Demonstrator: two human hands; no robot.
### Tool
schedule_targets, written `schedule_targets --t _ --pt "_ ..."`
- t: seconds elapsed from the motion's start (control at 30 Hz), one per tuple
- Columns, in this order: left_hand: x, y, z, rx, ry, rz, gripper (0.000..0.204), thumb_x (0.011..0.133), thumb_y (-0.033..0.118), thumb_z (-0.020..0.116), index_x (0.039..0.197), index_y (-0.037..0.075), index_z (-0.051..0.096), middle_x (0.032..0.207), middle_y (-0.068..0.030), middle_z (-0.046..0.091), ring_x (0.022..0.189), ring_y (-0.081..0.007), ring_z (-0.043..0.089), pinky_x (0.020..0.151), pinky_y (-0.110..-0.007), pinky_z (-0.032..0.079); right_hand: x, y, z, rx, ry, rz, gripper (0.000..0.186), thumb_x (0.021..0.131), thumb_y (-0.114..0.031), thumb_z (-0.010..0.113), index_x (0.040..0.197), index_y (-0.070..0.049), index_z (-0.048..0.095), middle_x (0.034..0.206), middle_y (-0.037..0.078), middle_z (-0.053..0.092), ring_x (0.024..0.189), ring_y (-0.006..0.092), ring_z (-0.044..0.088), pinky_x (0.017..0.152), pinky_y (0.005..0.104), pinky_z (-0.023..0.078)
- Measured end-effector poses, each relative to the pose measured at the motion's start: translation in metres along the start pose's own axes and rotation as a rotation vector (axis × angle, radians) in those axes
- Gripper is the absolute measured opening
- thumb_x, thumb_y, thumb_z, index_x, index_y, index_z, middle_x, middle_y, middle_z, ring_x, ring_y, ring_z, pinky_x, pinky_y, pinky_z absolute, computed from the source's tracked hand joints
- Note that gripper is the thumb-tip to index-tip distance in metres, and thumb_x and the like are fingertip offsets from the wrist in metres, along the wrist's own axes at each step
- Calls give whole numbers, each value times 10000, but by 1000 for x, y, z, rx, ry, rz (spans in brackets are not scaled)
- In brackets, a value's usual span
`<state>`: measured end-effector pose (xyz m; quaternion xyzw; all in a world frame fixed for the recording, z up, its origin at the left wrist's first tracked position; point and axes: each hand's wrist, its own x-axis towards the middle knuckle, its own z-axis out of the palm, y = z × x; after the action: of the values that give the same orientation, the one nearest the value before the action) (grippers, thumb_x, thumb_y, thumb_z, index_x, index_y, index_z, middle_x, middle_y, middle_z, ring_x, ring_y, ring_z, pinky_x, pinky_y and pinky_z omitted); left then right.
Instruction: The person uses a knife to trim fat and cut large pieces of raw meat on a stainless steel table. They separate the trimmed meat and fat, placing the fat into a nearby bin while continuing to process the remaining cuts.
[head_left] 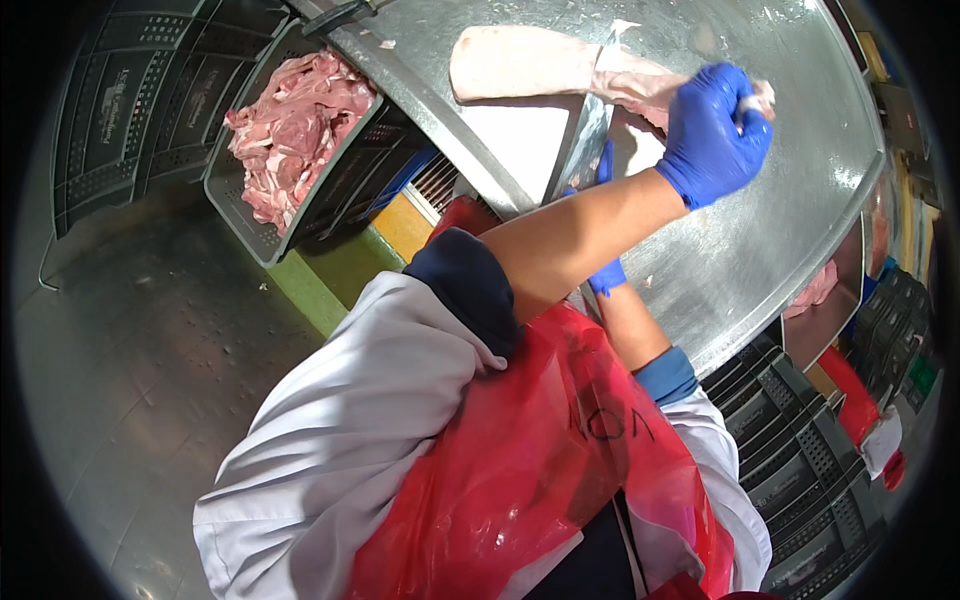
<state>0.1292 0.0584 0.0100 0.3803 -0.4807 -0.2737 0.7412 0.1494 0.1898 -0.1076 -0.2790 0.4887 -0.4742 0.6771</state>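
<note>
A long pale strip of skin-covered meat [520,62] lies across a white cutting board [508,140] on the metal table. My left hand [715,130], in a blue glove, reaches across to the right and is closed around the strip's right end. My left forearm passes over my right hand [607,276], also blue-gloved, and hides most of it. From beneath that forearm a wide knife blade [583,150] points away from me, with my right hand closed at its base. The blade crosses the strip near its middle; its handle is hidden.
A dark crate [240,225] heaped with pink meat pieces [300,130] stands left of the metal table [760,240]. A black handle [342,16] rests at the table's far left edge. Stacked dark crates [800,470] stand at right, near a container with pink meat [818,290].
</note>
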Motion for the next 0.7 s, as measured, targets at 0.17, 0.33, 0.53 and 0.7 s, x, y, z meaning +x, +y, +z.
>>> schedule_targets --t 0.17,0.33,0.53,0.7 --pt "5 22 -1 -33 -71 -48 113 842 53 625 779 10 542 772 -91 667 630 -133 586 585 -283 479 73 -65 46 -479 110 -25 345 929 -30 541 1264 -29 457 695 97 614 486 134 531 439 277 426" --pt "14 37 -8 -181 -30 -146 108 842 43 607 772 16 530 748 -93 660 625 -155 586 590 -296 470 2 3 74 -194 56 -115 875 916 24 510 1630 -172 43 788 95 653 544 111 556 467 268 467" --pt "23 55 -25 -198 -118 -85 57 841 31 586 817 14 537 804 -120 670 634 -200 584 619 -324 480 50 -47 124 -452 206 -23 776 924 -45 509 1609 -112 149 724 91 648 524 140 571 483 296 494" --pt "19 80 -46 -332 -170 -221 49 833 32 587 834 16 541 788 -135 645 652 -241 592 639 -348 486 17 -8 162 -218 173 -31 661 909 -18 492 1533 -110 291 716 111 650 525 148 579 468 274 471"
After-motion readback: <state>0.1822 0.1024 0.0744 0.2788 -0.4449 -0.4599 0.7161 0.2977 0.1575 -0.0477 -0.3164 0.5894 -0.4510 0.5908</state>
